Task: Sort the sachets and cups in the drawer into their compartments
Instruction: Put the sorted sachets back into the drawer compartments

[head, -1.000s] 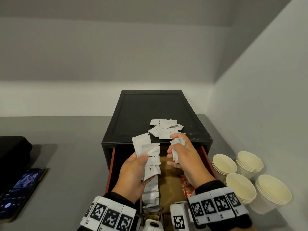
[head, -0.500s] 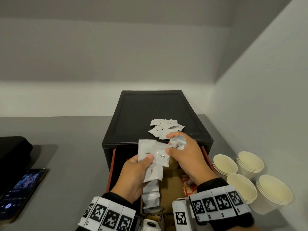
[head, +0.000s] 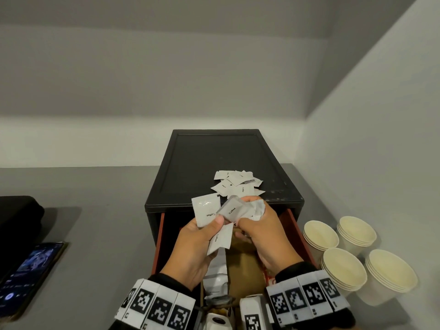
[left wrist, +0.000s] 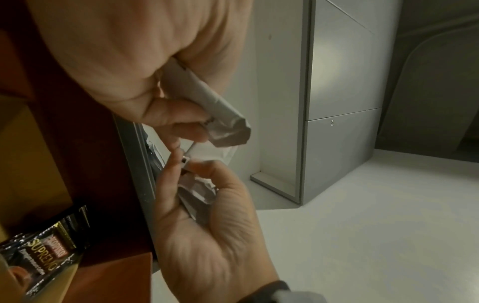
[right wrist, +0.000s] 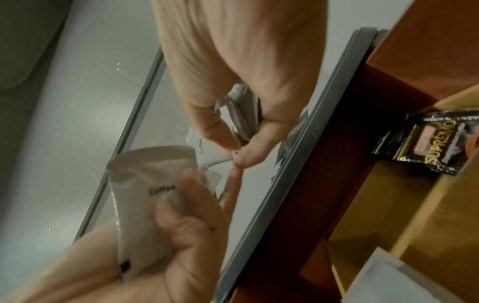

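Observation:
Over the open drawer [head: 242, 265] my left hand [head: 214, 225] grips a fan of white coffee sachets [head: 206, 208]. Beside it, my right hand [head: 245, 215] holds a crumpled bunch of sachets [head: 258, 208] in the palm and pinches one tilted sachet [head: 232, 209] from the fan. The right wrist view shows the left hand's "Coffee" sachet [right wrist: 150, 178] and the right hand's bunch [right wrist: 241, 114]. More white sachets [head: 238, 184] lie in a loose pile on top of the black box [head: 202, 163]. Paper cup stacks [head: 321, 234] stand to the right of the box.
A black "Supremo" sachet [right wrist: 430, 141] lies in a wooden drawer compartment. A long white sachet strip [head: 217, 270] hangs into the drawer. A phone [head: 31, 270] and a black object [head: 16, 215] lie at the left. A grey wall is close on the right.
My right hand moved left to meet the left hand's fan and took hold of one sachet, which now tilts between both hands. Both hands rose slightly.

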The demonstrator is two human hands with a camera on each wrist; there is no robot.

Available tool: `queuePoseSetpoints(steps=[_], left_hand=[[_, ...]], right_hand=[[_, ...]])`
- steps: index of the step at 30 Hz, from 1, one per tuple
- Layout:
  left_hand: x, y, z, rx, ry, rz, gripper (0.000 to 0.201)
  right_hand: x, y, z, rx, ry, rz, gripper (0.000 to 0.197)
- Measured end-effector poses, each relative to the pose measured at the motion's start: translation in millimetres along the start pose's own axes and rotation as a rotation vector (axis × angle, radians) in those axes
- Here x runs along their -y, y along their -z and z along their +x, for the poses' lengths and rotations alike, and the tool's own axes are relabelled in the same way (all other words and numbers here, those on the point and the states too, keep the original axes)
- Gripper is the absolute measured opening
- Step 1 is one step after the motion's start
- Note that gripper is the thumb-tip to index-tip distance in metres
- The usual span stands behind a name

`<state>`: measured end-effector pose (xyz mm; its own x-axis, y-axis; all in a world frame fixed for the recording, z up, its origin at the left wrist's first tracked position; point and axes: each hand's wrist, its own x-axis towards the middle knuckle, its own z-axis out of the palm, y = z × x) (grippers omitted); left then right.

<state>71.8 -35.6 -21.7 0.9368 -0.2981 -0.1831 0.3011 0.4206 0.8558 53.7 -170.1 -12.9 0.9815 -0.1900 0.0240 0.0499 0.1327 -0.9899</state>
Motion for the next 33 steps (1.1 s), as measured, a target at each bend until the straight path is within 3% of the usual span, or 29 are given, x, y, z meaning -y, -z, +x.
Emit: queuePoseSetpoints(steps=[3,10,12,16,18,20,21,26,30,33], left_hand=[[-2,1,0,0.014,-0.052,-0.003,0.021],[-2,3,1,0.015,-0.138,0.075,0.028],[-4,5,2,0.028,-0.13,0.081,0.031],[-4,6,2,0.105,-0.087,0.114,0.036],[-1,3,1,0.111,-0.081,0.191,0.04],[2,2,2,0.082,-0.077,0.233,0.029],[1,2,1,0.066,-0.067,0.225,0.023],[-7,11,2,0.0,-0.061,0.207,0.021],[-14,10,0,0.044,-0.019,0.132,0.023],[-19,8,-3,0.1,0.015,0.217,0.018]], right_hand=[[-2,1,0,-0.011,-0.052,-0.027,0.027],[-4,1,-1,0.192,-0.111,-0.133,0.033],[0,7,0,0.213,-0.13,-0.044,0.044],[3,13,2,0.208,-0.097,0.146,0.082],[3,8,2,0.228,-0.091,0.065,0.068],[4,5,0,0.184,-0.093,0.022,0.029],[4,6,0,0.153,-0.101,0.029,0.02],[10,20,-2,0.057,-0.114,0.119,0.022],[13,20,1,0.042,-0.107,0.096,0.026],[11,18,3,0.005,-0.177,0.148,0.021]])
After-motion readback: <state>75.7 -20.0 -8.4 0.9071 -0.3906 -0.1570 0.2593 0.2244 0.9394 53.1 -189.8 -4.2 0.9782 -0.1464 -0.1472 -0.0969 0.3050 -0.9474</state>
